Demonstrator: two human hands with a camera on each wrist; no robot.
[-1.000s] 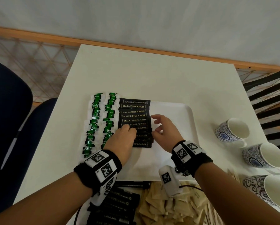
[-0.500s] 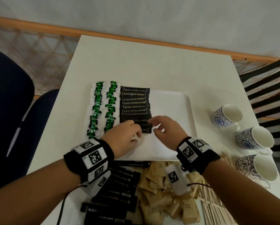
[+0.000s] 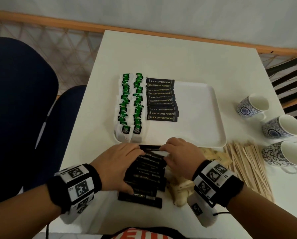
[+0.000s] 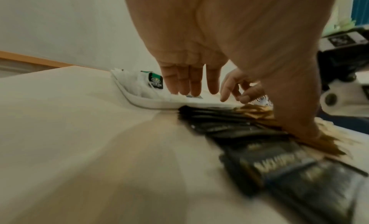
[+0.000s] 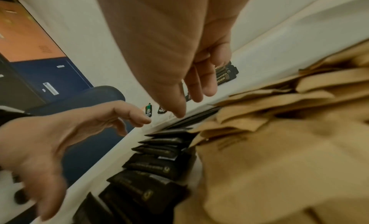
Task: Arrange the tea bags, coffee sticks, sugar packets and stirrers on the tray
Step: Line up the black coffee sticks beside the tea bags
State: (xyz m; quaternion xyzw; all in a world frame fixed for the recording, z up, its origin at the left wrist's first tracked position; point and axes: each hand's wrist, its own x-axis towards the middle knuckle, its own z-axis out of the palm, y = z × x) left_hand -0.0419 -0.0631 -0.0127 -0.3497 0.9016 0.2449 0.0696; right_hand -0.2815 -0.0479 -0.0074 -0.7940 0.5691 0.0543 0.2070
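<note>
Both hands are lowered over the loose coffee sticks [image 3: 145, 176] lying on the worktop [image 3: 161, 54] just in front of the tray [image 3: 199, 118]. The left hand [image 3: 117, 165] is spread, fingers fairly straight, across the left ends of the pile, with the thumb down at its near side. The right hand [image 3: 180, 156] is held at the right ends with fingers loosely bent; in the wrist views no stick is seen pinched by either hand, so neither is taken to be gripping yet. The hands are probably set at opposite ends so that a batch can be squared up and lifted together.

On the tray, two columns of tea bags [image 3: 129, 104] are laid along the left side, overlapped like shingles, and a column of coffee sticks is stacked just beside them, labels up. That column stops short of the near rim, so room is left for more sticks, which is judged to be the reason the pile is being reached for. The right half of the tray is bare, presumably kept for the rest.

The sugar packets [image 3: 180, 188] are heaped on the worktop, partly hidden under the right wrist, touching the pile of sticks. The stirrers [image 3: 247, 166] are fanned out to their right, near three cups [image 3: 280, 128]. Neither kind has been placed yet.
</note>
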